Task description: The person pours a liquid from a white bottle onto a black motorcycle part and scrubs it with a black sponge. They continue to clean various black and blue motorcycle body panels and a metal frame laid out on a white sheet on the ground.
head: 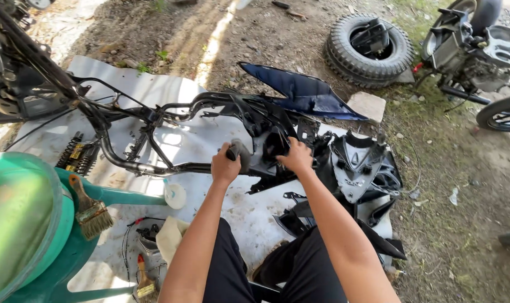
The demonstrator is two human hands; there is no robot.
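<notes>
Bare dirt ground lies under a white sheet. Nearest, a green plastic chair carries a paintbrush. The left hand is closed around a grey rag; the right hand grips black plastic fairing on the stripped motorcycle frame. Hard pulling could crack the fairing tabs or tip the frame. A tyre lies beyond.

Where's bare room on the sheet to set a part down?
Bare sheet lies above the frame tubes, toward the dirt. A smaller patch sits between the white lid and the left hand. It is crowded around the black fairing panels by the right hand and the wires near the green chair.
</notes>
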